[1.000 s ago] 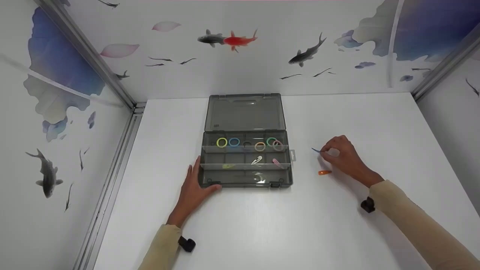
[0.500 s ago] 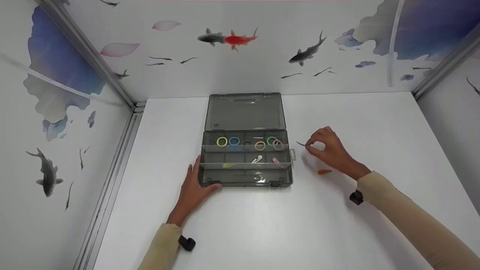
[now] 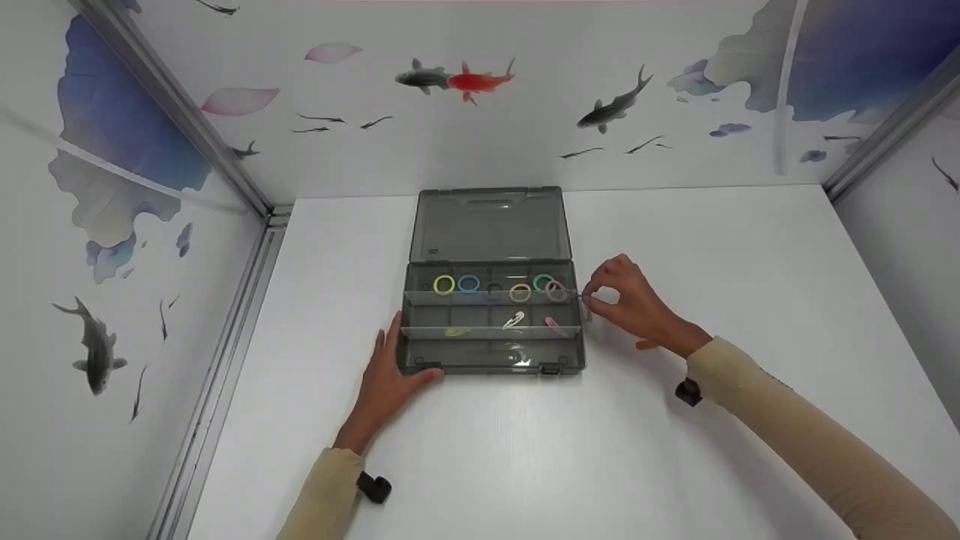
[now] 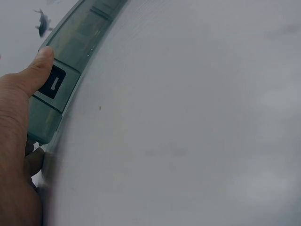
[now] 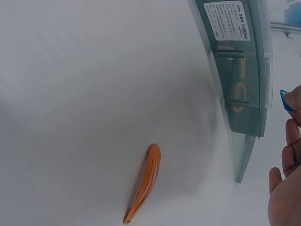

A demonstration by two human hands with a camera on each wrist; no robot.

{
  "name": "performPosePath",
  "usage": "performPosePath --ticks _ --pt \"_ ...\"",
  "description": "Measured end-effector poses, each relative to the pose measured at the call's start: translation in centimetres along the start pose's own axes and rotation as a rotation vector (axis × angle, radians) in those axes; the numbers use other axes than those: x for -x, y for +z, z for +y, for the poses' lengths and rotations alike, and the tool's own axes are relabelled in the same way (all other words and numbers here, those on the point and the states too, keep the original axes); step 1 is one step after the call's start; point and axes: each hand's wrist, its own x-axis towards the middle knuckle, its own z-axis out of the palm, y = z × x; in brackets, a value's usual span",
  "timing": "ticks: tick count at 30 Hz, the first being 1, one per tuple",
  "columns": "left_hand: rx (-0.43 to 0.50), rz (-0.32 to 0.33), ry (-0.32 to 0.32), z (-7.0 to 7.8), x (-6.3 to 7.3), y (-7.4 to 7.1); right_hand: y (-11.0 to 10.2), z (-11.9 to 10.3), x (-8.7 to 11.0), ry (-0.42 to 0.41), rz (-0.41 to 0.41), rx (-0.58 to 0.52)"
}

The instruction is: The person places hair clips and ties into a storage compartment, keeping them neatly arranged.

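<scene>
A translucent dark grey storage box (image 3: 457, 352) lies on the table with its lid (image 3: 491, 232) folded back. My left hand (image 3: 386, 394) grips its front left corner, thumb on the front wall and fingers along the left side. Between thumb and fingertips, my right hand (image 3: 630, 300) pinches a blue hair clip (image 5: 285, 100) at the box's right edge; in the head view the clip is mostly hidden. Inside the middle row lie a white hair clip (image 3: 514, 321), a pink hair clip (image 3: 554, 325) and a yellow-green hair clip (image 3: 457, 331). Several coloured hair ties, including a yellow hair tie (image 3: 435, 285), occupy the back row.
An orange hair clip (image 5: 146, 181) lies on the white table (image 3: 487, 457), right of the box and partly covered by the right hand in the head view. Behind the lid rises a wall with painted fish (image 3: 480, 81). Another wall (image 3: 97, 247) bounds the left side.
My right hand has moved left with the blue hair clip, from beside the orange clip to the box's right edge. The left hand and the box have stayed in place.
</scene>
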Motion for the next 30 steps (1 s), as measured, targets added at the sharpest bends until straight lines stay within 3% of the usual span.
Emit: performPosePath --ticks 6,20,30 --pt "-0.010 0.002 -0.010 0.0 -0.1 0.0 1.0 -0.4 -0.8 0.016 -0.029 -0.020" --pt "-0.010 -0.004 -0.006 -0.2 0.0 0.0 2.7 -0.5 -1.5 0.053 -0.100 0.054" --pt "0.003 -0.004 -0.008 0.2 0.1 -0.2 2.5 0.0 -1.2 0.001 -0.062 0.041"
